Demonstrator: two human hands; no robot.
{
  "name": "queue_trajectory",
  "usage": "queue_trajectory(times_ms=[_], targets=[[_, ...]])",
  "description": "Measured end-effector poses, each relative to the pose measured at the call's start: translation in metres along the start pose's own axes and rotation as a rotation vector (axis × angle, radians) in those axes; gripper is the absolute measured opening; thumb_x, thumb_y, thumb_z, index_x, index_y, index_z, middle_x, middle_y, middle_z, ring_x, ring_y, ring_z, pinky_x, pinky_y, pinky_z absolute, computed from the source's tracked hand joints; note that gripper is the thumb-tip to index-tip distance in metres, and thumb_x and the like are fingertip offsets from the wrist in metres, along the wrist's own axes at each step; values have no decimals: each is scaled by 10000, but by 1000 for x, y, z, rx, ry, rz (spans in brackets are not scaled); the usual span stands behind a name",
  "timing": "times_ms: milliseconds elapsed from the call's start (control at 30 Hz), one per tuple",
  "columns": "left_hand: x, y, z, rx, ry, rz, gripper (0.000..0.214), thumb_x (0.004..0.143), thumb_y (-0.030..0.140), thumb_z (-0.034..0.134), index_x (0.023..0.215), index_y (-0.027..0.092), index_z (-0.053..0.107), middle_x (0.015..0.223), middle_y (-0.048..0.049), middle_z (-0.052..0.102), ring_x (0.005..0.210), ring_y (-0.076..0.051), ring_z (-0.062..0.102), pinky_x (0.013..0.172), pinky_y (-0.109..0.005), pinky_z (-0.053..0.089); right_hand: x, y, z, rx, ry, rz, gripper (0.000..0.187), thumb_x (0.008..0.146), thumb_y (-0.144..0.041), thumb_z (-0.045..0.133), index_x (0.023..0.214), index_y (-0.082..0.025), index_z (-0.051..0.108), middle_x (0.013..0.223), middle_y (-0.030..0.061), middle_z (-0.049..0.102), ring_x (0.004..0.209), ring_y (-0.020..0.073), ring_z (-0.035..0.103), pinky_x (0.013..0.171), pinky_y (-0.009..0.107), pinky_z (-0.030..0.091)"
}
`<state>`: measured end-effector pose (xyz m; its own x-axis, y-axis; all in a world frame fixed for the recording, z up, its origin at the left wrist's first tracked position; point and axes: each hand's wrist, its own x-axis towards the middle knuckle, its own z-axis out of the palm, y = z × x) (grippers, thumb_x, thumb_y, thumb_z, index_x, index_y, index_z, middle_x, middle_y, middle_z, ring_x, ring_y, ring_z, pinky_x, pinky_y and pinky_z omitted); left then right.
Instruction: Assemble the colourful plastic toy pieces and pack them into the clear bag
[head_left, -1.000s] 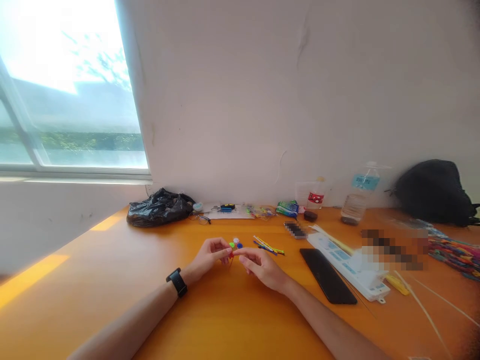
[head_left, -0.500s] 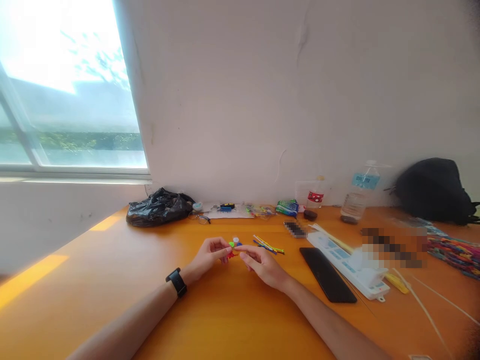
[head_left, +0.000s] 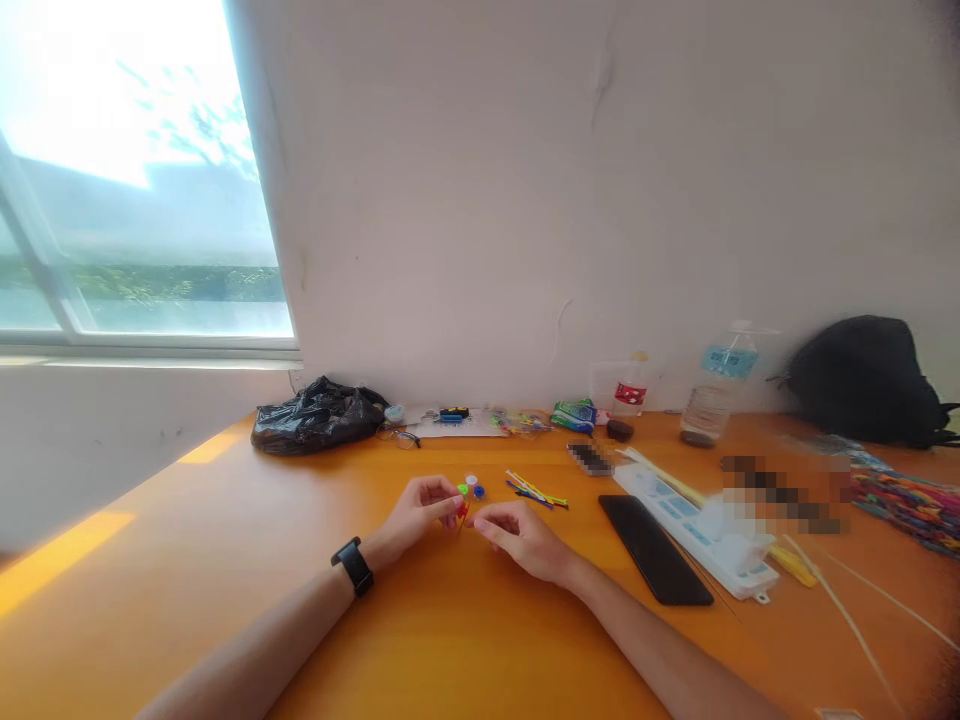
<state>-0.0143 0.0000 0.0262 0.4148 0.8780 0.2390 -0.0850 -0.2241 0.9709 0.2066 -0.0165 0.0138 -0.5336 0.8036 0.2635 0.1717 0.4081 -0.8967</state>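
My left hand [head_left: 418, 512], with a black watch [head_left: 352, 566] at its wrist, is closed in a pinch on a small red piece [head_left: 462, 511]. From that piece a thin strip seems to slant down, too small to make out well. Close by on the right, my right hand [head_left: 525, 538] has its thumb and fingers pressed together; whatever they hold is hidden. Just past the fingertips are small round pieces: green [head_left: 463, 491], white [head_left: 471, 480] and blue [head_left: 479, 492]. Several thin yellow, white and blue strips [head_left: 537, 490] lie beyond my right hand.
To the right are a black flat slab [head_left: 655, 550], a white power strip [head_left: 694, 525] and colourful braided cords [head_left: 907, 505]. Along the wall stand a black plastic bag [head_left: 321, 415], a cola bottle [head_left: 627, 400], a water bottle [head_left: 709, 400] and a black bag [head_left: 862, 380].
My right hand has drawn slightly back and to the right, leaving a small gap between the fingertips. The blue round piece shows more fully. My left hand has hardly moved.
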Motion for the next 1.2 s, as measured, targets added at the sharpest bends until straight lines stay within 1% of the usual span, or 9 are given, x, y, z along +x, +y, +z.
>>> queue_trajectory(times_ms=[133, 233, 367, 567, 767, 967, 1067, 1133, 1200], targets=[[0, 0, 0, 2, 8, 1, 387, 805, 500, 804, 769, 129, 701, 700, -42, 675, 626, -134, 597, 646, -250, 462, 0, -2, -1, 43, 57, 24, 454, 974, -561, 565, 1180, -193, 732, 752, -2, 572, 663, 127, 476, 607, 245, 380], [0, -1, -1, 3, 4, 2, 394, 808, 507, 800, 775, 127, 702, 716, -50, 685, 628, -132, 593, 649, -251, 464, 1, -1, -2, -21, 92, 20, 454, 965, -577, 564, 1053, -176, 759, 783, 15, 605, 685, 139, 484, 634, 257, 404], [1, -3, -1, 8, 0, 4, 400, 801, 517, 802, 776, 131, 701, 698, -47, 680, 625, -135, 592, 650, -252, 467, 1, 0, -2, -52, 31, 13, 492, 971, -591, 541, 894, -159, 764, 722, 9, 583, 674, 145, 476, 657, 274, 411], [0, -2, -1, -7, 10, 6, 398, 797, 521, 804, 781, 136, 707, 719, -50, 689, 632, -139, 600, 647, -256, 473, 2, 5, -1, 24, 111, 42, 476, 944, -580, 602, 1220, -210, 719, 739, -3, 589, 679, 145, 502, 675, 276, 442], [1, -3, -1, 0, 3, 4, 410, 788, 529, 810, 774, 133, 706, 718, -53, 690, 626, -135, 595, 640, -253, 471, 1, 6, -2, 40, 0, 108, 523, 972, -615, 531, 989, -153, 773, 652, -11, 523, 596, 120, 441, 577, 258, 353], [1, -4, -2, 5, 7, 4, 410, 801, 527, 798, 780, 127, 710, 746, -66, 693, 630, -135, 593, 641, -251, 475, 4, 5, -1, 147, 144, 127, 562, 926, -608, 611, 1315, -206, 663, 696, -29, 515, 627, 121, 456, 587, 251, 368], [0, -3, -2, -5, -2, -6, 404, 796, 521, 804, 792, 128, 711, 763, -67, 696, 642, -138, 598, 647, -251, 477, 4, 5, -2, 165, 160, 152, 631, 925, -606, 616, 1425, -224, 579, 694, -35, 514, 646, 129, 470, 595, 251, 374], [1, -4, -3, -8, -2, -15, 401, 797, 516, 804, 775, 129, 702, 735, -56, 686, 629, -134, 595, 637, -246, 469, 3, 6, -3, 132, 130, 160, 581, 933, -613, 598, 1335, -198, 655, 672, -28, 517, 633, 130, 465, 580, 252, 358], [2, -8, -4, -2, 8, -16, 401, 789, 513, 810, 758, 130, 696, 695, -42, 671, 608, -129, 588, 617, -240, 455, 3, 7, -5, 55, 92, 160, 539, 950, -634, 551, 1076, -156, 766, 628, -18, 503, 598, 125, 443, 558, 258, 330]])
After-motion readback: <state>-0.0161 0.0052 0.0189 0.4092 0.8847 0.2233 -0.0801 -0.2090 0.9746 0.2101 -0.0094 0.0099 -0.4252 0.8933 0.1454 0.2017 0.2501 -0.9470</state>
